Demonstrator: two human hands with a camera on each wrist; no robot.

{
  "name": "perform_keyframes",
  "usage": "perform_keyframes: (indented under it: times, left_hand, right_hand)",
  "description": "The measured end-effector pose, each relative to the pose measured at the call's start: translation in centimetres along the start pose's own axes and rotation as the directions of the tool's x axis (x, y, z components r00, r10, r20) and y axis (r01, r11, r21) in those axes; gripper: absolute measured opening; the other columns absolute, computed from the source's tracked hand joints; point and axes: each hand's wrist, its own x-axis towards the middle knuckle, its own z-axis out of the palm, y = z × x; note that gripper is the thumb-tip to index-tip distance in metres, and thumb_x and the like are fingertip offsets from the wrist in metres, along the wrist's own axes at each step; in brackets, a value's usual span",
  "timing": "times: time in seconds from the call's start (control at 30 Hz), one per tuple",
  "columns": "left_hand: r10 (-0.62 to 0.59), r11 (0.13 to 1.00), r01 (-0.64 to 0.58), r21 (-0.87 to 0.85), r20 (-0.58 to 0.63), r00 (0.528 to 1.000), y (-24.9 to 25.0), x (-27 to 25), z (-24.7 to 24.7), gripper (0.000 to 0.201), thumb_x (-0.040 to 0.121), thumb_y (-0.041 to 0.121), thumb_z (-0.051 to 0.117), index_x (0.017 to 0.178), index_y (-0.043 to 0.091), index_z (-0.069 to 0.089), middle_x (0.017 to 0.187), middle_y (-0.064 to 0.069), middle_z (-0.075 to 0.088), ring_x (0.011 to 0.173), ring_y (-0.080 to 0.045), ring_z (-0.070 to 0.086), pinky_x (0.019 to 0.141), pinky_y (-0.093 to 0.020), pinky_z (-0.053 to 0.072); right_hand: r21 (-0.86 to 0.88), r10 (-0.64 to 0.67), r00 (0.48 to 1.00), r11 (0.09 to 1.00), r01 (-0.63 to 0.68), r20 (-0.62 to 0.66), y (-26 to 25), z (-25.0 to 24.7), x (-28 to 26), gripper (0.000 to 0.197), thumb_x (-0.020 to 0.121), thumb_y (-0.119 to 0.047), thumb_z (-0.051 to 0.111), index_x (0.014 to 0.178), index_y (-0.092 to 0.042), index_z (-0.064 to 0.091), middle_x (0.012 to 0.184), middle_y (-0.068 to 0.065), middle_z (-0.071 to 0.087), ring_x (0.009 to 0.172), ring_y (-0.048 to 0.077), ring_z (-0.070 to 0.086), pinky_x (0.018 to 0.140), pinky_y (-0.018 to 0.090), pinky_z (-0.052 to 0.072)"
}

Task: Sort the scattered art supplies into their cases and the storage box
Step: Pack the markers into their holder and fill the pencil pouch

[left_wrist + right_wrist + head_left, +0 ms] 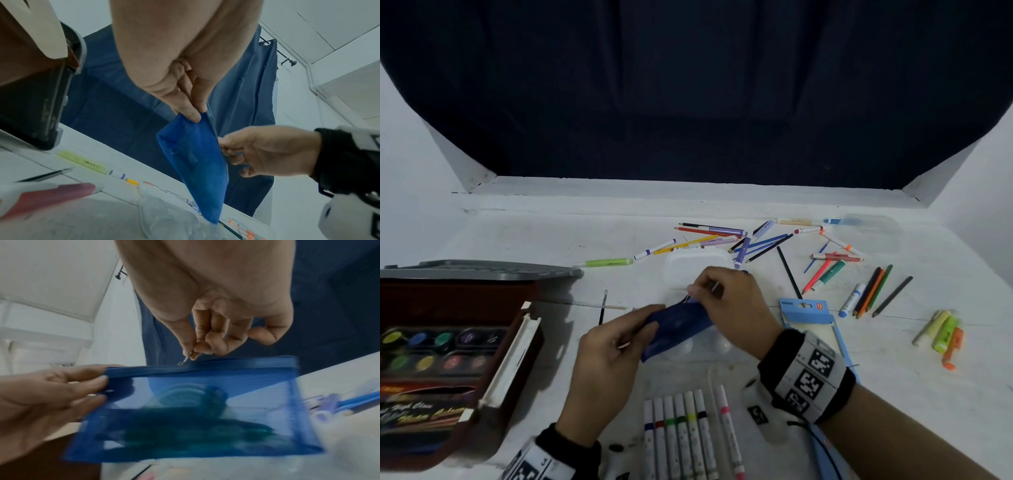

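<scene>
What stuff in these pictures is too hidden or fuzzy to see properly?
- What lies inside the blue mesh pouch: right wrist view, motion blur leaves only dark shapes.
- Whether the zipper is opening or closing: the right hand pinches the zipper pull, nothing more shows.
- Some wells of the watercolor set: head view, cut by the left edge.
- The clear paint palette: head view, mostly hidden by pouch and hands.

Left of the white storage box (698, 265), bare tabletop (534, 236) gives open passage. Behind and right of it, scattered pencils (760, 241) crowd the way. Nearer than it, 7 markers (688, 435) block; far left, the paint case (448, 359).
</scene>
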Motion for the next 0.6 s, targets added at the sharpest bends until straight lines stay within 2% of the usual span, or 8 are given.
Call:
perform_keyframes:
  times: [0.07,0.17,0.27,0.33,0.4,0.47,0.53,0.6]
  left_hand:
    - [0.012,1.0,-0.013,-0.028,-0.061,0.998,-0.2,-0.2,-0.4,0.029,0.094,0.004,0.062,0.113,0.023,0.073,0.101,0.009,0.076,0.094,-0.009,0.071,0.081,-0.023,0.055]
    - [-0.014,0.995,0.001,-0.101,-0.123,0.992,-0.2,-0.5,-0.8,0.039,0.094,0.002,0.06,0.101,0.037,0.075,0.089,0.009,0.075,0.076,-0.002,0.068,0.065,-0.012,0.05]
    - [-0.038,0.979,0.004,-0.202,-0.163,0.986,0.1,-0.9,-1.3,0.042,0.095,0.005,0.056,0.095,0.042,0.075,0.095,0.003,0.075,0.085,-0.009,0.073,0.068,-0.013,0.055]
    - [-0.019,0.988,-0.005,-0.156,-0.151,0.988,0.4,-1.3,-1.4,0.041,0.094,0.008,0.055,0.097,0.044,0.073,0.099,0.007,0.075,0.089,-0.011,0.073,0.068,-0.015,0.057]
    - [-0.005,0.993,-0.012,-0.121,-0.141,0.99,0.5,-2.0,-1.4,0.039,0.095,0.006,0.055,0.1,0.041,0.072,0.098,0.009,0.074,0.09,-0.009,0.072,0.071,-0.015,0.057]
    - [-0.025,0.992,0.005,-0.13,-0.152,0.988,0.3,-2.8,-1.5,0.035,0.096,0.008,0.055,0.102,0.039,0.072,0.099,0.007,0.074,0.092,-0.011,0.072,0.074,-0.018,0.058]
    - [-0.065,0.989,0.043,-0.143,-0.147,0.987,0.1,-3.7,-1.8,0.03,0.095,0.015,0.055,0.101,0.039,0.072,0.1,0.004,0.074,0.091,-0.012,0.072,0.074,-0.02,0.058]
    - [-0.11,0.988,0.09,-0.124,-0.166,0.98,-0.2,-4.9,-2.6,0.024,0.094,0.021,0.054,0.1,0.037,0.071,0.1,0.001,0.074,0.09,-0.014,0.072,0.074,-0.023,0.058]
  right_hand:
    - [-0.052,0.041,0.996,0.998,-0.045,-0.078,1.5,-1.4,0.6,0.021,0.091,-0.028,0.065,0.073,-0.017,0.063,0.068,-0.01,0.061,0.066,0.006,0.054,0.064,0.02,0.044]
    - [-0.117,0.049,0.985,0.991,-0.069,-0.168,3.6,-3.3,1.0,0.023,0.093,-0.027,0.063,0.073,-0.016,0.058,0.071,-0.005,0.061,0.067,0.016,0.056,0.067,0.036,0.05]
    - [-0.156,0.045,0.973,0.984,-0.081,-0.225,4.8,-5.0,0.9,0.02,0.094,-0.024,0.06,0.077,-0.014,0.059,0.078,0.0,0.063,0.072,0.022,0.056,0.071,0.043,0.051]
    - [-0.149,0.055,0.973,0.985,-0.09,-0.224,5.2,-5.7,0.8,0.019,0.095,-0.022,0.06,0.08,-0.01,0.061,0.082,0.004,0.064,0.076,0.024,0.057,0.073,0.045,0.051]
    - [-0.122,0.085,0.978,0.987,-0.109,-0.193,5.2,-5.7,0.4,0.019,0.097,-0.021,0.057,0.085,-0.007,0.06,0.088,0.008,0.065,0.08,0.026,0.06,0.076,0.045,0.052]
    - [0.002,0.201,0.974,0.979,-0.202,-0.107,4.8,-5.2,0.1,0.018,0.101,-0.025,0.049,0.092,-0.011,0.055,0.095,0.008,0.066,0.085,0.026,0.066,0.076,0.046,0.056]
    - [0.168,0.308,0.951,0.937,-0.307,0.023,4.0,-4.6,-0.1,0.017,0.104,-0.031,0.041,0.094,-0.019,0.048,0.101,0.008,0.066,0.087,0.023,0.07,0.067,0.043,0.059]
    - [0.243,0.299,0.947,0.916,-0.318,0.114,3.0,-3.9,0.1,0.016,0.104,-0.031,0.037,0.091,-0.026,0.044,0.103,0.011,0.065,0.086,0.024,0.071,0.059,0.036,0.057]
